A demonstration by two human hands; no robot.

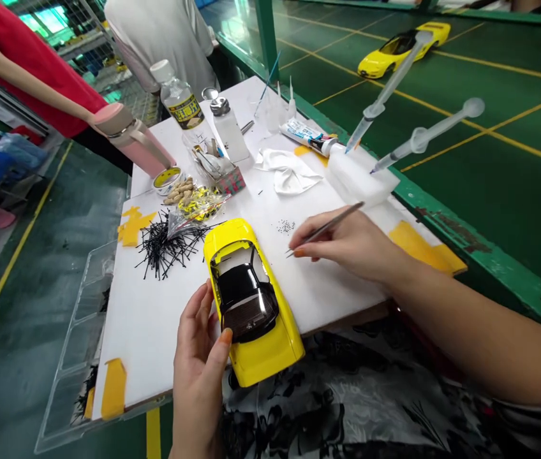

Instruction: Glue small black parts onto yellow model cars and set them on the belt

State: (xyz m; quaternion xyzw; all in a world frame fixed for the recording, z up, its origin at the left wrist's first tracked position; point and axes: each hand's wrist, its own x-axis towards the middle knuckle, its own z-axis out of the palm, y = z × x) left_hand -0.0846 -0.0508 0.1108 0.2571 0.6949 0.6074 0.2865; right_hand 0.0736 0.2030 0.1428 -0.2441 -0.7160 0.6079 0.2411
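Note:
My left hand (200, 357) is closed round the near left side of a yellow model car body (268, 363), its thumb by the dark window. The car body is tilted over the front edge of the white table. In my right hand (342, 245) is a pair of thin metal tweezers (335, 221), pinched between thumb and fingers and pointing down to the left. The tips are close to the tabletop, just below a scatter of tiny black parts (286, 226). Whether the tips hold anything is too small to tell.
Black thin sticks (165, 245) lie in a heap at left. Behind stand a pink flask (131, 140), a plastic bottle (179, 102) and a pump bottle (229, 131). Two syringes (385, 89) stick up from a white foam block (363, 178). Two people stand beyond the table (141, 344).

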